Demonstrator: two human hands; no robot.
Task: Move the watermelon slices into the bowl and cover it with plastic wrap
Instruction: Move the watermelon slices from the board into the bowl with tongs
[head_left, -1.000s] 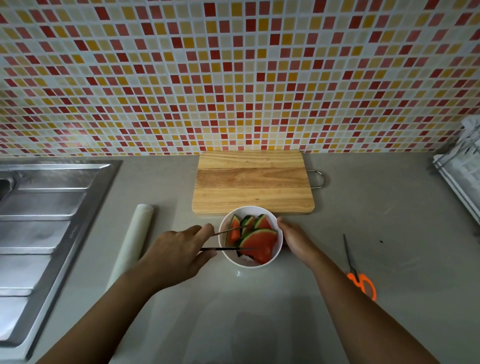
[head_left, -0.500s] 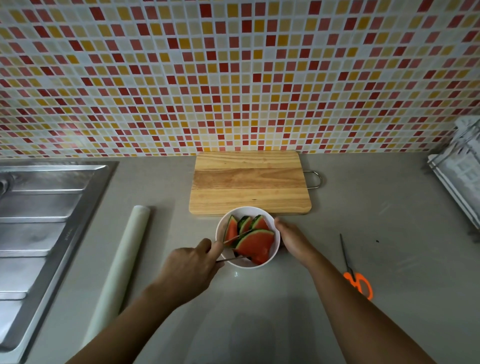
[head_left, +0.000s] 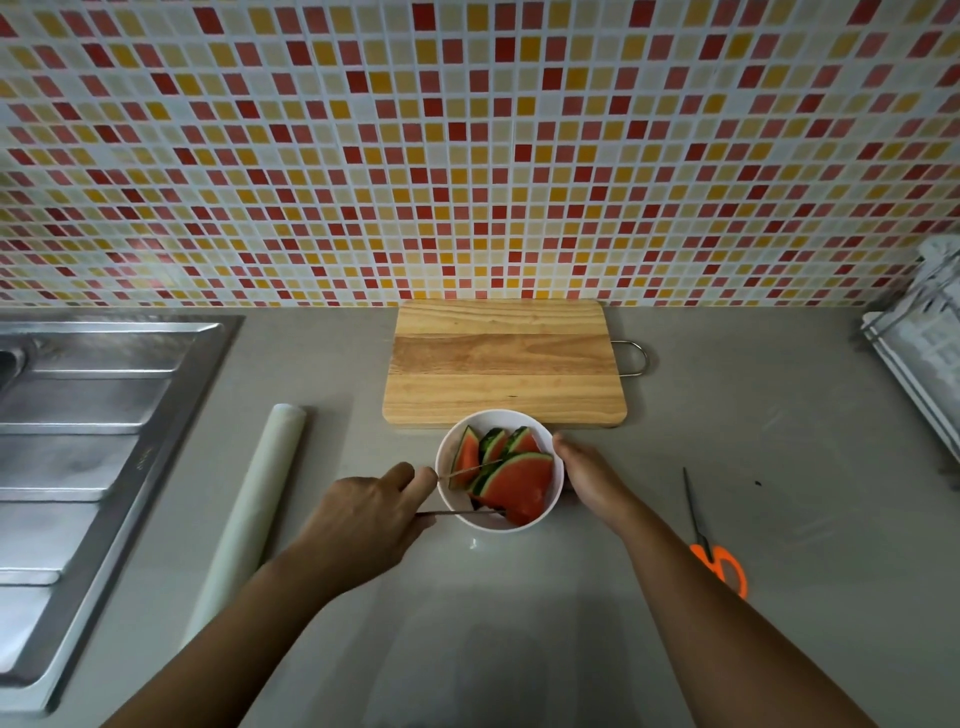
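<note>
Item 1, bowl (head_left: 496, 414): white, on the grey counter (head_left: 727, 415) just in front of the wooden cutting board (head_left: 504, 364). It holds all the watermelon slices (head_left: 519, 486) I can see, red flesh and green rind, leaning on one another.

Item 2, left hand (head_left: 363, 519): fingers curled round thin metal tongs (head_left: 467, 470). The arms are spread, both tips inside the bowl among the slices.

Item 3, right hand (head_left: 587, 478): cupped against the bowl's right wall, thumb at the rim.

Item 4, plastic wrap roll (head_left: 260, 483): lying on the counter between the sink (head_left: 88, 441) and the left arm, untouched.

Item 5, scissors (head_left: 714, 551): orange handles, right of the right arm.

Writing: a faint mark on the sink rim and some print on the rack (head_left: 919, 358) at far right, both too blurred for me to read.

Change: a second ago the left hand sat farther from the bowl; it is now up against the rim. Bowl, board, roll and scissors are unmoved.
</note>
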